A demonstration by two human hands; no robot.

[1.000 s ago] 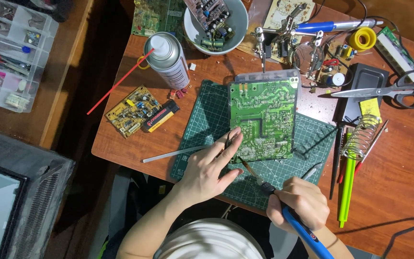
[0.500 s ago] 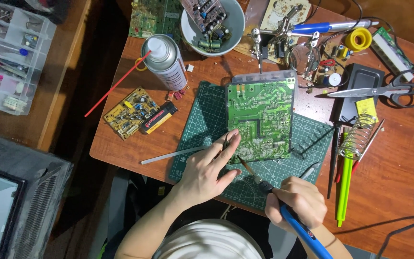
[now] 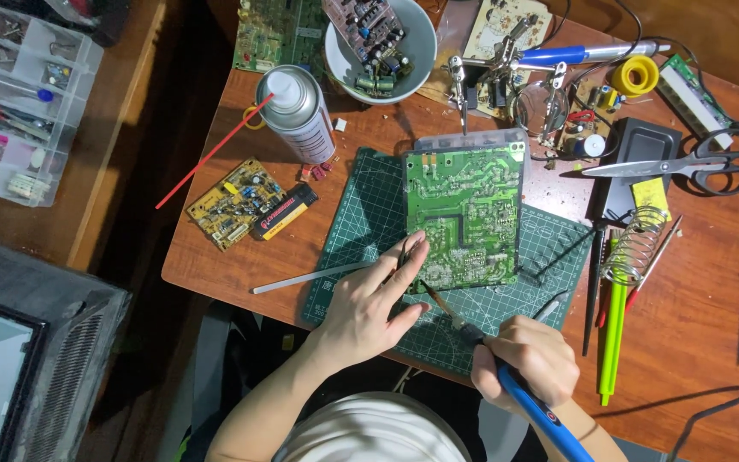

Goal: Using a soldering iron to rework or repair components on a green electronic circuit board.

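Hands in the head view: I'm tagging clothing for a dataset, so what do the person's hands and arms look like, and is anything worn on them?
Both are bare: the left hand and right hand wear no gloves or visible rings, and both forearms show no sleeves. A thin dark band seems to circle the right wrist.

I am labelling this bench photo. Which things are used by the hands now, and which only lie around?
In use:
green circuit board
soldering iron in right hand
thin dark tool in left hand
cutting mat

Lying about:
spray can
scissors
yellow circuit board
bowl of small boards
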